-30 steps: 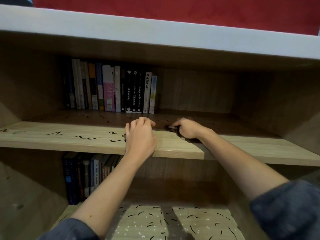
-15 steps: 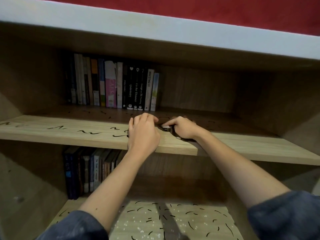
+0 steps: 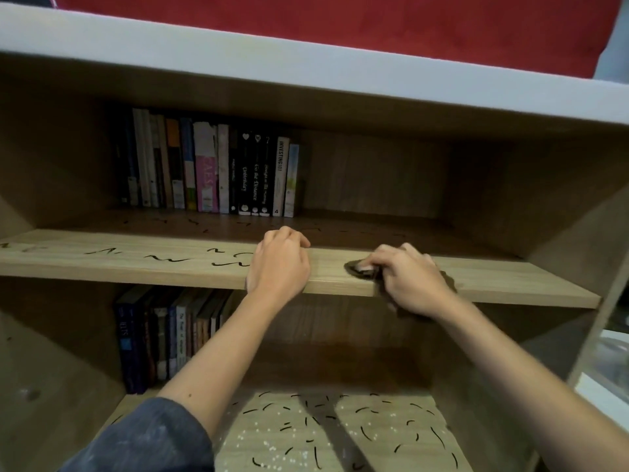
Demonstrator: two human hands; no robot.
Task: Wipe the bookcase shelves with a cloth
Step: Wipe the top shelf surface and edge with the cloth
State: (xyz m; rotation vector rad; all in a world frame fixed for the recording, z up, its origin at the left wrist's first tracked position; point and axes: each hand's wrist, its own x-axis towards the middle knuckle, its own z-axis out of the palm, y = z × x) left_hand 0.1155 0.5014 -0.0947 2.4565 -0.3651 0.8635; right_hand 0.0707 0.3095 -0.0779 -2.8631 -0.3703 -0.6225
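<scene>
Head | marked shelf (image 3: 102, 265), cloth (image 3: 355, 270) on it | books (image 3: 211, 172) behind | red backdrop (image 3: 340, 22)

Right hand (image 3: 413, 284) w/ cloth (image 3: 357, 269) slid rightwards.

Both forearms reach forward — left hand (image 3: 279, 264) clasps the shelf (image 3: 136, 270) edge, right hand (image 3: 408, 281) grips the cloth (image 3: 350, 269).

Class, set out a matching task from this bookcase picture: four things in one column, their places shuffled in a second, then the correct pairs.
1. left hand
2. dark brown cloth
3. upper row of upright books
4. scattered white specks

a. back left of the light wooden middle shelf
b. under the right hand
c. on the lower wooden shelf
d. gripping the middle shelf's front edge

Pairs: 1-d, 2-b, 3-a, 4-c
</scene>
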